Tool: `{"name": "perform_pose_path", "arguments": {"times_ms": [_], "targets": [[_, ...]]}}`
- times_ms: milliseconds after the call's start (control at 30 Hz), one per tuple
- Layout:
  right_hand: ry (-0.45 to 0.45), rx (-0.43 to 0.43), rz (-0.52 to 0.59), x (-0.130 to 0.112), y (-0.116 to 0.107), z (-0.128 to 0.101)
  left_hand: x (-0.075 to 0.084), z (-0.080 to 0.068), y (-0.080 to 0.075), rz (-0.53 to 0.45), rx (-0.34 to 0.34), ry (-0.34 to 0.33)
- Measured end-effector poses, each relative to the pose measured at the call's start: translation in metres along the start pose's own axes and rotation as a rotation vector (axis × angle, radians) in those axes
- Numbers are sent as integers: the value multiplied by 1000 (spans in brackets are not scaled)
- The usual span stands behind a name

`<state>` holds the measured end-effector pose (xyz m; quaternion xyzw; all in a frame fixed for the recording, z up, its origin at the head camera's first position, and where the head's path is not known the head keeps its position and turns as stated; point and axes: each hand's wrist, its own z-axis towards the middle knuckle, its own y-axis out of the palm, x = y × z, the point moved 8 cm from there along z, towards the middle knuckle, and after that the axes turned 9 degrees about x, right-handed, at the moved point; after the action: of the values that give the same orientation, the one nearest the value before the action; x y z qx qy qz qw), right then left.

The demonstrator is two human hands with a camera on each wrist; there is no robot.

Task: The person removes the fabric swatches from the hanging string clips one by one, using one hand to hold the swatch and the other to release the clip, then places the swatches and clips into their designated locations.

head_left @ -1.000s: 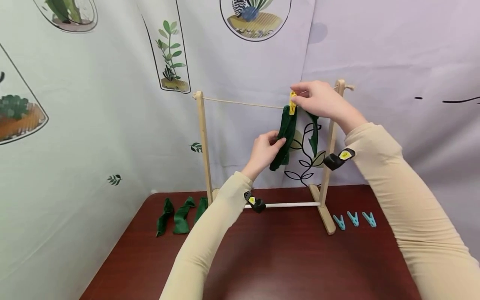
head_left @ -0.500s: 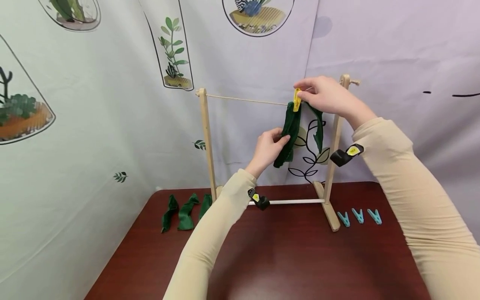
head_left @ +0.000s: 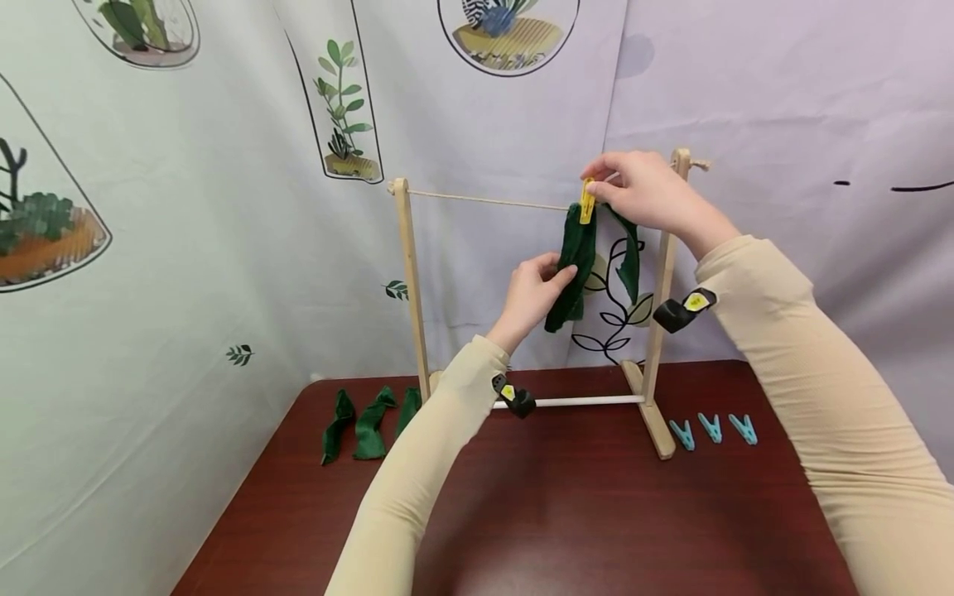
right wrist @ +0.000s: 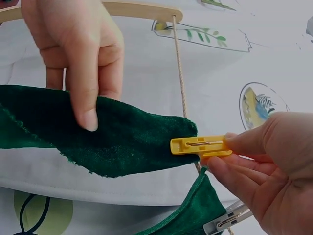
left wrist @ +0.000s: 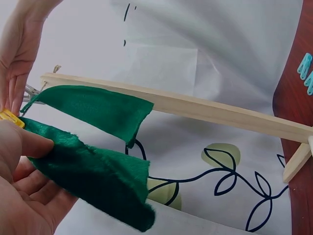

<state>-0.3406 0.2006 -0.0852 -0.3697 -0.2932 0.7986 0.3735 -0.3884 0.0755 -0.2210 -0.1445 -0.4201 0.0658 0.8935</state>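
Note:
A dark green cloth strip [head_left: 574, 248] hangs over the cord [right wrist: 179, 68] of a small wooden drying rack. My right hand [head_left: 641, 189] pinches a yellow clothespin [right wrist: 200, 146] between thumb and fingers; its jaws sit over the cloth's top edge at the cord. Lower down, my left hand [head_left: 531, 294] holds the same strip, thumb in front and fingers behind. To the right hangs a second green strip [left wrist: 105, 110], fastened by a grey clothespin [right wrist: 227, 218] that my right hand hides in the head view.
Several more green strips [head_left: 368, 424] lie on the dark red table [head_left: 596, 513] at left, partly behind my left sleeve. Three light blue clothespins [head_left: 710, 428] lie right of the rack's foot [head_left: 656, 426]. A wooden post [head_left: 410, 281] stands at each end. Printed fabric hangs behind.
Both hands keep their places on the cloth and the yellow clothespin. The whole head view has shifted slightly; nothing else visibly moves.

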Motion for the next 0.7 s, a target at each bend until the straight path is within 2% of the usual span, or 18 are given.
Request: {"name": "perform_pose_path", "arguments": {"times_ms": [267, 500, 700], "targets": [[12, 52, 17, 1, 0, 0, 3, 6, -8, -19, 30, -16], [9, 103, 25, 0, -5, -1, 7, 6, -13, -26, 58, 34], [25, 148, 47, -2, -12, -4, 9, 5, -13, -33, 50, 58]]}}
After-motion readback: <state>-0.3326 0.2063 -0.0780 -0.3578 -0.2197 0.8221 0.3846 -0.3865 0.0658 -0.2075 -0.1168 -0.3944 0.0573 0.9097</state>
